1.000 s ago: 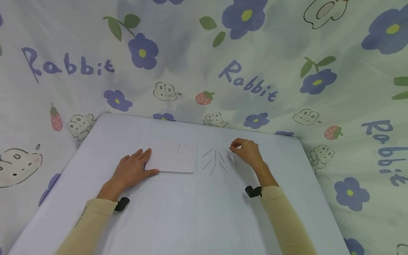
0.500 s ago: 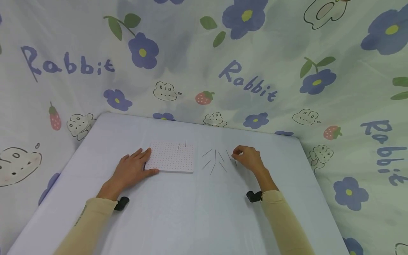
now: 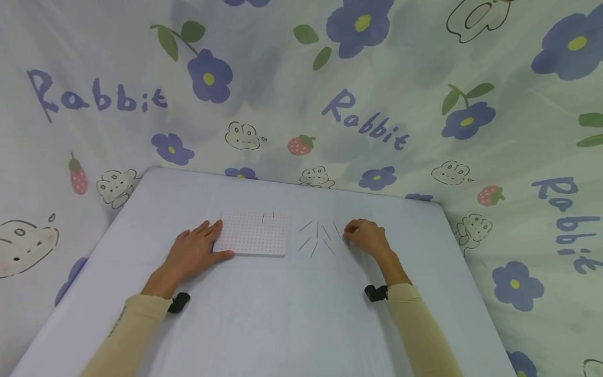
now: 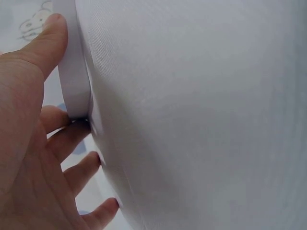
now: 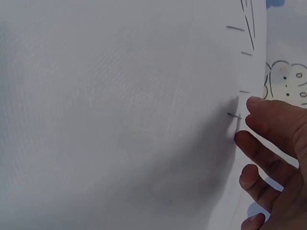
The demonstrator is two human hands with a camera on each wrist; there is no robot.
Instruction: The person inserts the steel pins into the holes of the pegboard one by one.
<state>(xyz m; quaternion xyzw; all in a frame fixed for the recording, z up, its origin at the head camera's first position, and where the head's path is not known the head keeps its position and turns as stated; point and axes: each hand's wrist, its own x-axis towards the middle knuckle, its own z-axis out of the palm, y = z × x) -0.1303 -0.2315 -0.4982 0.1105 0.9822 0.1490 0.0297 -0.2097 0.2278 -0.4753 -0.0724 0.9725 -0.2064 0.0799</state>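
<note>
A white board with rows of small holes (image 3: 252,238) lies on the table, two thin dark needle-like sticks (image 3: 263,218) standing in its far right part. My left hand (image 3: 195,248) rests spread at the board's left end, thumb along the near edge. In the left wrist view, the fingers go round the corner of the board (image 4: 74,86). Right of the loose sticks, my right hand (image 3: 367,235) reaches down, fingers bent. The right wrist view shows its thumb and fingertips slightly apart, right beside a stick (image 5: 234,115) on the cloth.
Several loose thin sticks (image 3: 317,230) lie spread between the board and my right hand. A white cloth covers the table (image 3: 282,314). Behind it hangs a curtain (image 3: 264,99) with flowers and rabbits.
My right hand has moved down and slightly right from above the sticks, and now covers most of the rightmost one. My left hand and the board have stayed put.
</note>
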